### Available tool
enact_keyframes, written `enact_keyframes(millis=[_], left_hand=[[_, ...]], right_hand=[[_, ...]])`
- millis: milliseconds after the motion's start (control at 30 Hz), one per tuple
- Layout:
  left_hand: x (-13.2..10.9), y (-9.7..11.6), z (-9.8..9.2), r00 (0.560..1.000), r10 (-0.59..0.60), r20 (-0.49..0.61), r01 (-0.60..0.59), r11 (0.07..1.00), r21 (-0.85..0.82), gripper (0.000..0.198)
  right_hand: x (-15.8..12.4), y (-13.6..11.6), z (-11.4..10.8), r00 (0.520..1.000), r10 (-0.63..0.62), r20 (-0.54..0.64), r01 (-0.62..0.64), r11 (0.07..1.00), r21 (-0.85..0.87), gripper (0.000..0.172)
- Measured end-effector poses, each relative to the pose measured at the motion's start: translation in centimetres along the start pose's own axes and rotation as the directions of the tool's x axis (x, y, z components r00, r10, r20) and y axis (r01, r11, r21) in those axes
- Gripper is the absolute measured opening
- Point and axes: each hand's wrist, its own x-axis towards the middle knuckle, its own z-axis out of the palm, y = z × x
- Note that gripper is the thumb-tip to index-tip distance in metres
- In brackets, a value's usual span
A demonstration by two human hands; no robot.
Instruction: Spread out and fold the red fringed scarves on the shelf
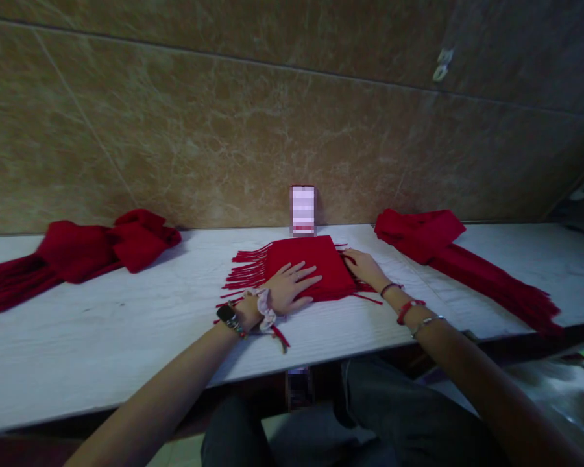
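A red scarf (304,256) lies folded into a flat rectangle on the white tabletop, in the middle of the head view. Its fringe sticks out on the left and, more sparsely, on the right. My left hand (292,285) rests flat on the folded cloth with the fingers spread. At the scarf's right edge is my right hand (363,266), fingers bent in close together against the fringe; whether the fingertips pinch any strands is hidden. A watch, a scrunchie and bracelets are on my wrists.
Another red scarf (82,250), bunched up, lies at the left of the white table (141,337). A third red scarf (448,243) stretches across the right side. A phone (303,211) leans upright against the brown tiled wall (233,136). Below the table's front edge my legs (409,408) show.
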Motion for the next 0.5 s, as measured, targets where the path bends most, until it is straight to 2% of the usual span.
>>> enact_keyframes(millis=[267,500], left_hand=[[-0.23,-0.3,-0.68,0.998,-0.046,-0.047,0.045,0.999,-0.014,0.042],[-0.68,-0.76,-0.49,0.997,-0.053,0.059,0.053,0.999,0.002,0.055]], right_hand=[[0.18,0.12,0.05,0.998,0.053,-0.02,-0.053,0.999,-0.01,0.031],[0.25,-0.13,-0.23,0.998,0.059,-0.018,-0.059,0.998,-0.013,0.032]])
